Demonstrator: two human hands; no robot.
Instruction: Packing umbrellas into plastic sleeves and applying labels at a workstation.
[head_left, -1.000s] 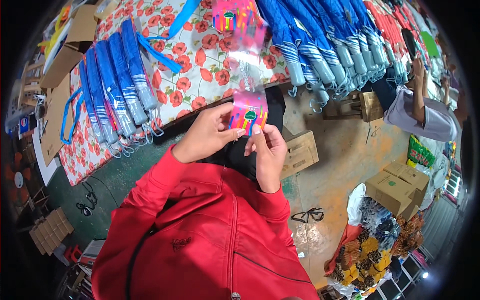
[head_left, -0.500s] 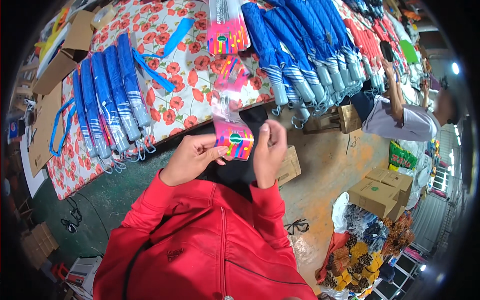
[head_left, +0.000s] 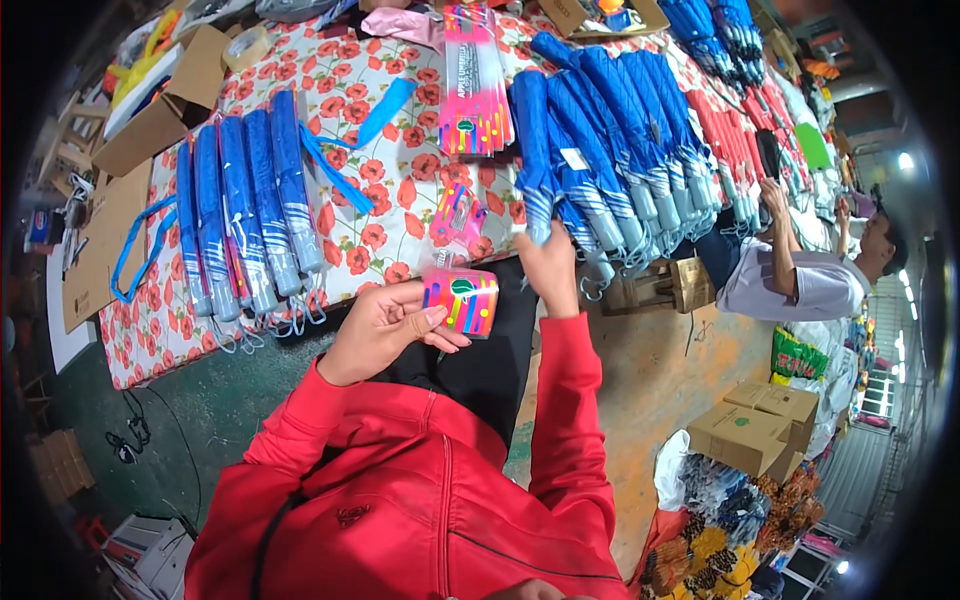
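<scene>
Right hand (head_left: 548, 265) apparently on umbrella (head_left: 533, 130)

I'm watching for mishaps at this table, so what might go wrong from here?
The right hand grips the handle of a blue umbrella lying close beside a crowded row of umbrellas; pulling it might drag its neighbours along.

Several grey handles overhang the table, so a bump could perhaps tip some onto the floor.

The left hand pinches the pink sleeve near one end, so it may crease or slip.
</scene>
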